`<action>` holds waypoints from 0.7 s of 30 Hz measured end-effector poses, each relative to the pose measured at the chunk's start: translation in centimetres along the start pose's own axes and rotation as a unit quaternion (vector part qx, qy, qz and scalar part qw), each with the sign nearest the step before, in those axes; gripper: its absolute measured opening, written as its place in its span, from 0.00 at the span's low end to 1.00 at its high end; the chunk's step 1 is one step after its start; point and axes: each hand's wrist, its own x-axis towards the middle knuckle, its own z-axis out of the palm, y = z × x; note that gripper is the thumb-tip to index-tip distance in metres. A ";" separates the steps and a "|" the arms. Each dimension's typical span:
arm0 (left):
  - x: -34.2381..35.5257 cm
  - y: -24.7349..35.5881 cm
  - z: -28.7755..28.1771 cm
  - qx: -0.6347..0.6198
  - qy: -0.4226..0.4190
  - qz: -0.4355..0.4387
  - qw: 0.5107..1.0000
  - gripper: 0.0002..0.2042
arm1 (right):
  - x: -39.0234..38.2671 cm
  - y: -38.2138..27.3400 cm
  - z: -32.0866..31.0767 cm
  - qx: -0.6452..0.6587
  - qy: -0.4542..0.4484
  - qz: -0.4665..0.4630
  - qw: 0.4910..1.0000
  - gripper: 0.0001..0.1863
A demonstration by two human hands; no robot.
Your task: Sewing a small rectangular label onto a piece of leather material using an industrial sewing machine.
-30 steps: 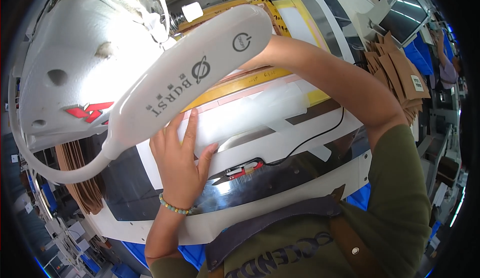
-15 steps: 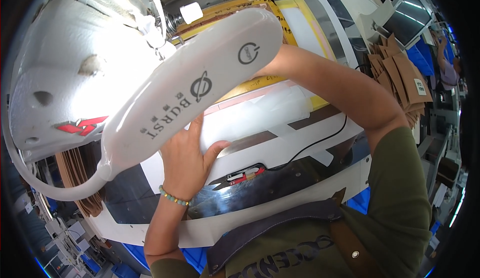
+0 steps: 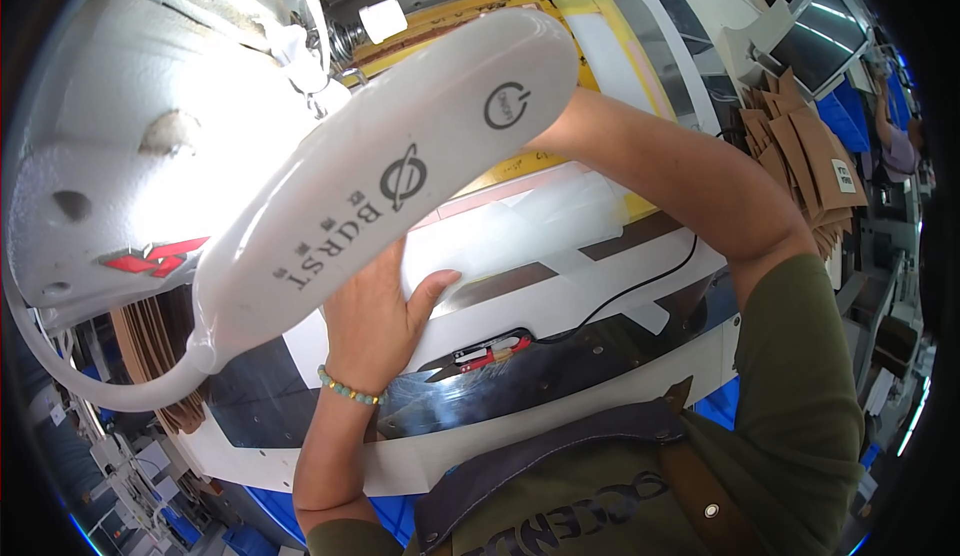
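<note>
My left hand (image 3: 372, 324), a beaded bracelet at its wrist, lies flat at the left end of a translucent white sheet (image 3: 520, 231). Its thumb is stretched out to the right, and the lamp head covers the other fingertips. My right forearm (image 3: 680, 161) reaches in from the right across a yellow-edged template (image 3: 635, 66). Behind the lamp head, my right hand is almost wholly hidden, so its fingers and anything in them do not show. Small red-handled thread snips (image 3: 490, 352) rest in front of the sheet, right of my left wrist.
A white lamp head (image 3: 400, 176) on a bent neck hangs over the work, beside a white sewing machine (image 3: 120, 156) with a lit needle area. Brown cut pieces are stacked at left (image 3: 155, 356) and right (image 3: 800, 161). A monitor (image 3: 815, 36) stands far right.
The lamp head and machine sit slightly differently in the picture. My left hand stays flat in nearly the same place, and my right forearm has barely moved.
</note>
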 end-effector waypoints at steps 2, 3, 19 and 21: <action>0.0 0.0 0.0 0.008 -0.001 -0.002 1.000 0.41 | 0.4 0.2 -0.4 -0.016 -0.002 -0.017 1.000 0.15; 0.0 0.0 0.1 0.015 -0.001 -0.003 1.000 0.41 | 0.8 0.4 -0.9 -0.024 -0.015 -0.024 0.999 0.16; -1.2 -0.5 -1.2 -0.068 -0.104 -0.050 0.991 0.43 | 1.6 2.5 -0.6 -0.026 0.013 -0.097 0.995 0.22; -1.3 -0.6 -1.5 -0.071 -0.117 -0.059 0.989 0.43 | 1.7 2.7 -1.4 -0.020 -0.007 -0.098 0.995 0.23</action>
